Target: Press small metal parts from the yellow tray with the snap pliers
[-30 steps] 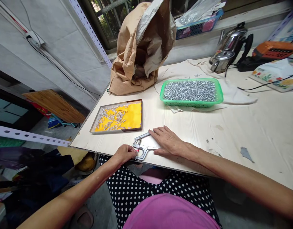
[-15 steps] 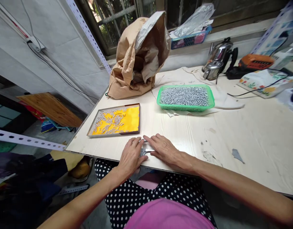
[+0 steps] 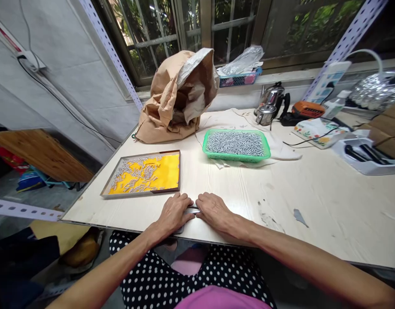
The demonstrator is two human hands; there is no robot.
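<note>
Both hands lay palm-down over a small metal hand tool (image 3: 191, 211) at the near edge of the table (image 3: 313, 206), the left hand (image 3: 173, 213) having moved from the tool's red-tipped head, where it pinched a second earlier, to flatten across most of it. The right hand (image 3: 213, 210) stayed pressed on the handles from the other side, fingertips nearly meeting the left's. Only a sliver of grey metal showed between the 2 hands, so it could not be told whether the tool's handles stood apart or squeezed together; neither hand curled around anything, both spread flat. The change read as a press bearing down on the tool rather than a pickup. Just beyond the hands sat a yellow-bottomed tray (image 3: 142, 176) scattered with small metal pins, and farther back a green basket (image 3: 236, 143) heaped with the same pins rested on a white cloth (image 3: 281, 150). A crumpled brown paper sack (image 3: 174, 103) stood at the far left corner, a steel kettle (image 3: 270, 109) near the window.
</note>
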